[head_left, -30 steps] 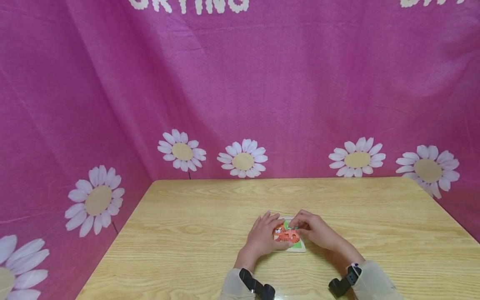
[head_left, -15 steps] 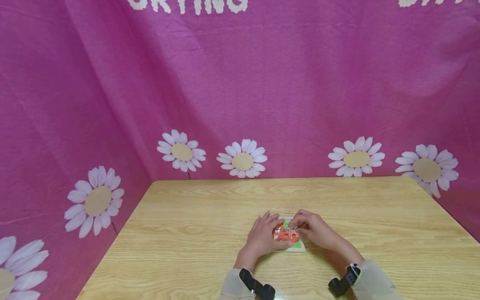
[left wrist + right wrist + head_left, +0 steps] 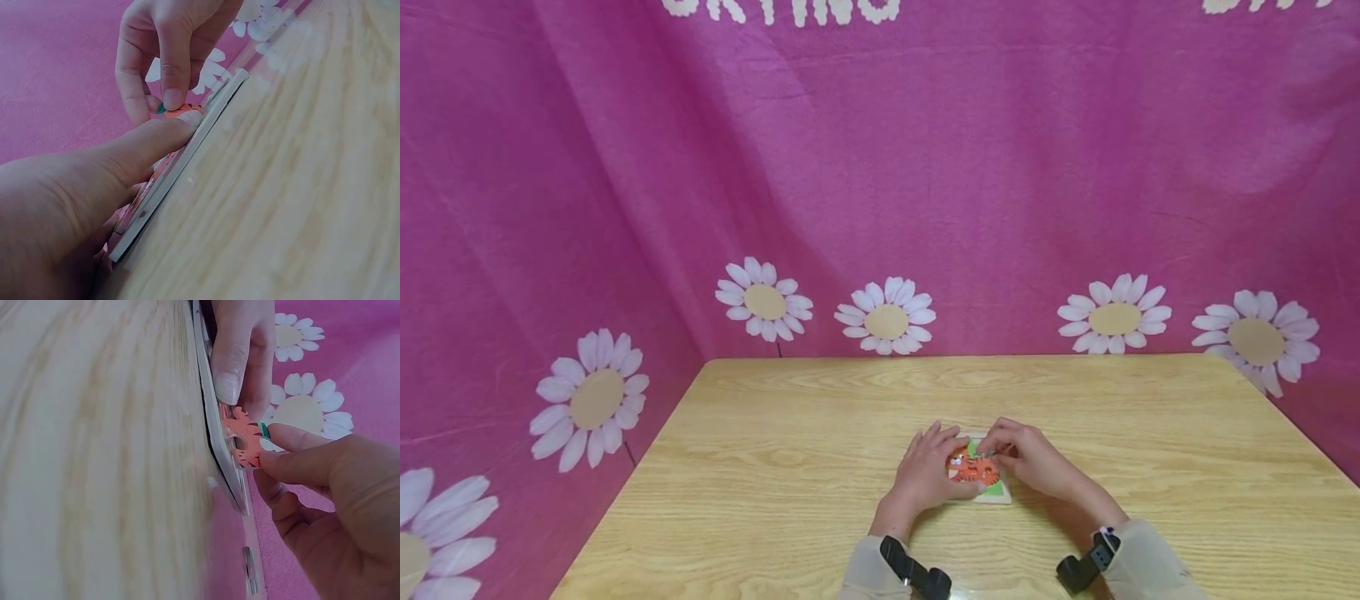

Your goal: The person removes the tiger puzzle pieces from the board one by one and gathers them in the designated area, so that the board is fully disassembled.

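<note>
A small square puzzle board (image 3: 992, 492) with an orange tiger picture is lying flat on the wooden table (image 3: 775, 467), near the front edge and about midway across. The board is steadied by the left hand (image 3: 928, 475), which is laid along its left side – the fingers are nearly straight, the thumb is pressed flat along the top face, and nothing is gripped. An orange striped puzzle piece (image 3: 247, 440) is pinched between thumb and fingertips of the right hand (image 3: 1030, 462) and is held tilted against the board's surface, one edge touching, not yet seated flat. Behind the table a pink cloth (image 3: 925, 167) printed with white daisies is hung.
</note>
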Demonstrator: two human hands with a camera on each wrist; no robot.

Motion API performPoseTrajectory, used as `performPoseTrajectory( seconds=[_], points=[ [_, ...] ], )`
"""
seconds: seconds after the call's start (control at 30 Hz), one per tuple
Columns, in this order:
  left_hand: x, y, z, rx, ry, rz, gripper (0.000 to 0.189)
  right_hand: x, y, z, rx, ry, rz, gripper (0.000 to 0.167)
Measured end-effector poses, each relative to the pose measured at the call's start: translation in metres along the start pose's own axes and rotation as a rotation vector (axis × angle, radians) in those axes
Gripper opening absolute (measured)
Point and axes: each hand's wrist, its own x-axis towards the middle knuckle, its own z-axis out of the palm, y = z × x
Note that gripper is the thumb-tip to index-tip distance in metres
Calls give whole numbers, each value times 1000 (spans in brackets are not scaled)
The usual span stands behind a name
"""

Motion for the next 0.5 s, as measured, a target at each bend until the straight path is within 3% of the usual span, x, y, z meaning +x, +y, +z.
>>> performPoseTrajectory(
  seconds=[0.4, 0.5],
  points=[
    [0, -1, 1, -8, -5, 8, 73, -6, 6, -4, 10, 47, 67, 25],
    [0, -1, 0, -6, -4, 10, 73, -7, 7, -6, 3, 63, 51, 25]
  ],
)
